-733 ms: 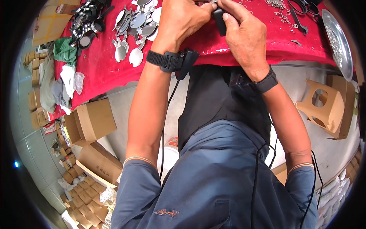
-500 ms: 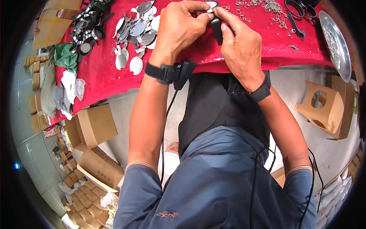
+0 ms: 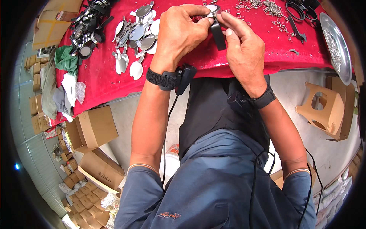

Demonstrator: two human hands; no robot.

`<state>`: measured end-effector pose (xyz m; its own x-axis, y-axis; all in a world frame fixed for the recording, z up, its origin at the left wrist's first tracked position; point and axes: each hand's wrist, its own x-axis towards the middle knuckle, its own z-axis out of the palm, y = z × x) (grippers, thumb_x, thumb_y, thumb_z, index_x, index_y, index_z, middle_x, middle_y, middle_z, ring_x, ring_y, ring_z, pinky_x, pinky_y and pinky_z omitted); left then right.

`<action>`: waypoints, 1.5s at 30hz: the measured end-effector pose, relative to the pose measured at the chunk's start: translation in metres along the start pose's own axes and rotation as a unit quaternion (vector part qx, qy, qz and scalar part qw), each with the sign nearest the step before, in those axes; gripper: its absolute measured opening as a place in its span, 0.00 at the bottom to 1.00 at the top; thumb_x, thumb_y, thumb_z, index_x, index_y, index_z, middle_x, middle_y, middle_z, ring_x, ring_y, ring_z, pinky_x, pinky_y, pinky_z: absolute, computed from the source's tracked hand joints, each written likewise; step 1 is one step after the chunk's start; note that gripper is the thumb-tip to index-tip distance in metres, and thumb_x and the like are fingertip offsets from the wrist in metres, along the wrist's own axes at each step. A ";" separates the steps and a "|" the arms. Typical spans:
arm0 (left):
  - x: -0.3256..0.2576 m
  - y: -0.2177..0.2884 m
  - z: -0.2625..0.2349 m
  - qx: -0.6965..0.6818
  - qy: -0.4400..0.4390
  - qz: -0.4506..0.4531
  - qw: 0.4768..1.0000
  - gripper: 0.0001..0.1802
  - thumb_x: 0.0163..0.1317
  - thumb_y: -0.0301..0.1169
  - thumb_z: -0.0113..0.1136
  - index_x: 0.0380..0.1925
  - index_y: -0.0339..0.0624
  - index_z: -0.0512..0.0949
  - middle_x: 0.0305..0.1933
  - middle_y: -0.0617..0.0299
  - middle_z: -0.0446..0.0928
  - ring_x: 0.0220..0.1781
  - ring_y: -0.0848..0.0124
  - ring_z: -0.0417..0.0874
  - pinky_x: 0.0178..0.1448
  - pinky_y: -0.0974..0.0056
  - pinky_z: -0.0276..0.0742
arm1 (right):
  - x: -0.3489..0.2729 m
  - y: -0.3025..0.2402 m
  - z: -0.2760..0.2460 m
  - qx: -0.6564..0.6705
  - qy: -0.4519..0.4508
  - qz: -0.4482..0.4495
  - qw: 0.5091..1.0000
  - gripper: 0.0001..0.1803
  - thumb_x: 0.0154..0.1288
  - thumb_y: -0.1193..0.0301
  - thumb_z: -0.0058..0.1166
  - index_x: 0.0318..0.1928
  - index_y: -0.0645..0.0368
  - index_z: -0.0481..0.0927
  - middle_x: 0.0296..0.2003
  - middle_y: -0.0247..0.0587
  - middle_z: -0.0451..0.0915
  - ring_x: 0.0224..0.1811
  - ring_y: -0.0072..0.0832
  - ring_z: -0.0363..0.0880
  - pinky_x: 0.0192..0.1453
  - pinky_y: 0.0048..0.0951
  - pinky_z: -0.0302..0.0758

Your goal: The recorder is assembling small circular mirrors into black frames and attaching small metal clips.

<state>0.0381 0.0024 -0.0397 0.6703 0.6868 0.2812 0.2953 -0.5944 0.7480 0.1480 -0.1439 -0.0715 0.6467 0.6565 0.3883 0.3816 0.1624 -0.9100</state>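
Upper centre of frame, here it is: black-handled piece point(image 3: 218, 36), silver disc point(image 3: 214, 10) on top, long axis running down, slightly right. Left hand point(image 3: 180, 32) narrow, pinching disc end from left. Right hand point(image 3: 247, 49) nearer handle, just right of it, fingers loosely curled; whether gripping, cannot tell.

A small part point(image 3: 216, 28) with a round silvery face point(image 3: 212, 9) and straight black handle point(image 3: 219, 37) is held over the red bench point(image 3: 204, 61), handle end nearer
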 end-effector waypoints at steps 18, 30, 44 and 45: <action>0.006 -0.008 -0.005 -0.043 -0.046 0.002 0.998 0.17 0.72 0.29 0.77 0.57 0.34 0.93 0.52 0.55 0.96 0.53 0.70 0.94 0.64 0.64 0.88 | 0.004 0.005 0.000 -0.061 0.002 -0.098 0.993 0.20 0.74 0.83 0.58 0.62 0.61 0.90 0.52 0.56 0.93 0.55 0.53 0.93 0.58 0.46 0.90; 0.014 -0.004 -0.014 -0.184 -0.130 -0.037 0.974 0.11 0.75 0.19 0.71 0.54 0.31 0.93 0.47 0.58 0.96 0.48 0.74 0.93 0.56 0.67 0.89 | 0.066 0.000 -0.021 -0.145 -0.160 -0.277 0.936 0.08 0.70 0.80 0.65 0.48 0.62 0.89 0.37 0.54 0.87 0.41 0.53 0.90 0.48 0.47 0.87; 0.011 -0.012 -0.014 0.005 -0.081 0.073 0.994 0.15 0.73 0.30 0.77 0.57 0.40 0.94 0.52 0.54 0.96 0.53 0.68 0.96 0.59 0.63 0.90 | 0.056 -0.007 -0.021 -0.197 -0.152 -0.269 0.930 0.15 0.70 0.78 0.64 0.56 0.58 0.87 0.38 0.52 0.84 0.42 0.54 0.88 0.48 0.50 0.85; 0.012 -0.008 -0.014 0.024 -0.079 0.070 0.994 0.14 0.73 0.29 0.77 0.56 0.40 0.94 0.51 0.54 0.96 0.51 0.68 0.96 0.58 0.63 0.90 | 0.058 -0.008 -0.024 -0.198 -0.151 -0.268 0.931 0.15 0.70 0.78 0.64 0.56 0.58 0.87 0.38 0.52 0.84 0.42 0.54 0.88 0.48 0.50 0.85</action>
<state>0.0339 0.0214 -0.0337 0.8045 0.5237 0.2803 0.2204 -0.7013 0.6779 0.1988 -0.1244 -0.0384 0.1000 0.7460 0.6584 0.8481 0.2821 -0.4484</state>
